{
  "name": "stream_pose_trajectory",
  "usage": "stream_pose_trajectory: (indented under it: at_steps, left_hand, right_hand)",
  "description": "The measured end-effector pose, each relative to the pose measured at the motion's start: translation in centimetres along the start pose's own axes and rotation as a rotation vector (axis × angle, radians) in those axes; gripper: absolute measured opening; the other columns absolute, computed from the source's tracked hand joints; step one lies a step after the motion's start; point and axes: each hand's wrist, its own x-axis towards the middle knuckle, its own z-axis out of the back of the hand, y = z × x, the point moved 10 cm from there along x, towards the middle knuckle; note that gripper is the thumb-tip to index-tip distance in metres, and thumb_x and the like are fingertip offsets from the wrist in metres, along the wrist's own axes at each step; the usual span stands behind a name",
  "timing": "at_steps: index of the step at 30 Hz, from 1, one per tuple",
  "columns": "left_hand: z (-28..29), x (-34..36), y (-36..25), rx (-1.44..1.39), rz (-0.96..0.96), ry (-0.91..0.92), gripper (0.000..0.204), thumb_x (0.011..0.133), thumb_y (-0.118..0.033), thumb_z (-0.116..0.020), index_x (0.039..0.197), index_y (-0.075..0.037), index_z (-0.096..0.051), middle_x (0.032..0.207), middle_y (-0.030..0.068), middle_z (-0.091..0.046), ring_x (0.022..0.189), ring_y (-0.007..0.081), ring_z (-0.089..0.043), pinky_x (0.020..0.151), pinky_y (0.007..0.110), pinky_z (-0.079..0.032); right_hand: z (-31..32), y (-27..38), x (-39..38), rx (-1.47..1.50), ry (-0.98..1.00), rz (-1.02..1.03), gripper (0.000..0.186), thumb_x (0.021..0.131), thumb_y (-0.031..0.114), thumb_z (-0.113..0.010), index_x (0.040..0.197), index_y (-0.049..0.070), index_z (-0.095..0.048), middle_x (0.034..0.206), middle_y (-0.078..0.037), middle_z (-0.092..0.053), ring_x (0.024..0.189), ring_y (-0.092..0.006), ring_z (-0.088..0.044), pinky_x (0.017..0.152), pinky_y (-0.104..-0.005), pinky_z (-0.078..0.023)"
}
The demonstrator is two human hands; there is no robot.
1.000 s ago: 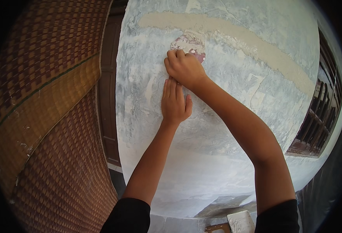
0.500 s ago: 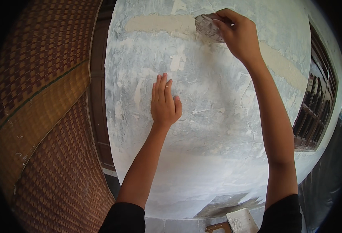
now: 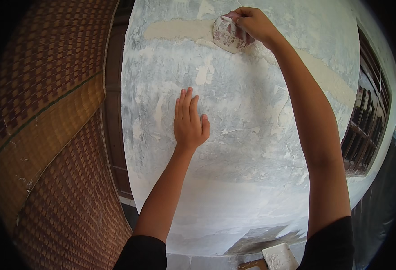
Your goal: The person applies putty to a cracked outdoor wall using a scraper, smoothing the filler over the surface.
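Observation:
My right hand (image 3: 256, 28) is up at the top of the plastered wall (image 3: 207, 166), pinching a flat, putty-smeared scraper (image 3: 227, 36) by its upper edge. The scraper's face lies against a cream band of putty (image 3: 171, 29) that runs across the mottled blue-grey and white surface. My left hand (image 3: 191, 123) rests on the wall lower down and to the left, fingers stretched out and pointing upward, holding nothing.
Woven mats (image 3: 58, 171) hang at the left beside a brown wooden door (image 3: 117, 148). A dark barred window (image 3: 366, 126) is at the right, near dark sheeting (image 3: 378, 184). A pale, putty-smeared container (image 3: 279, 258) sits at the wall's foot by a brown board.
Since a second ago my right hand has risen away from my left hand with the scraper, swinging right, then slightly back leftward. My left hand has stayed nearly in place on the wall.

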Motion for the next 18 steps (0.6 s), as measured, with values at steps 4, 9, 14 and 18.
stream_pose_trajectory:
  at_steps: [4,9,14,18]
  left_hand:
    - [-0.3,-0.1,0.0,-0.006,-0.002,0.001,0.049,0.089,-0.018,-0.049,0.131,0.006,-0.047,0.149,0.0269,-0.042,0.141,0.0460,-0.037,0.113,0.059,-0.031]
    - [0.2,0.0,0.2,-0.002,0.012,0.013,0.049,0.089,-0.018,-0.049,0.131,0.007,-0.048,0.149,0.0269,-0.042,0.141,0.0462,-0.037,0.114,0.059,-0.031]
    - [0.1,0.1,0.1,0.001,0.006,0.005,0.048,0.089,-0.018,-0.049,0.131,0.007,-0.048,0.149,0.0269,-0.042,0.141,0.0464,-0.037,0.114,0.059,-0.031]
    - [0.4,-0.1,0.4,0.011,0.006,0.007,0.048,0.090,-0.018,-0.049,0.131,0.006,-0.048,0.149,0.0268,-0.042,0.141,0.0460,-0.038,0.113,0.059,-0.031]
  right_hand:
    - [1.8,-1.6,1.1,0.002,-0.061,0.004,0.030,0.097,0.018,-0.054,0.120,0.005,-0.068,0.091,-0.009,-0.071,0.073,-0.0168,-0.068,0.062,-0.0334,-0.056]
    - [2.1,1.9,-1.1,0.065,-0.042,-0.180,0.027,0.101,0.015,-0.052,0.111,-0.005,-0.067,0.076,-0.011,-0.068,0.061,-0.0185,-0.064,0.054,-0.0334,-0.053]
    - [2.4,1.2,-0.9,0.045,-0.014,-0.197,0.028,0.100,0.015,-0.052,0.114,-0.004,-0.067,0.078,-0.011,-0.069,0.062,-0.0186,-0.064,0.055,-0.0327,-0.052]
    - [2.7,1.5,-0.8,0.079,-0.018,-0.193,0.028,0.099,0.016,-0.054,0.113,-0.004,-0.067,0.077,-0.011,-0.069,0.058,-0.0187,-0.064,0.053,-0.0332,-0.052]
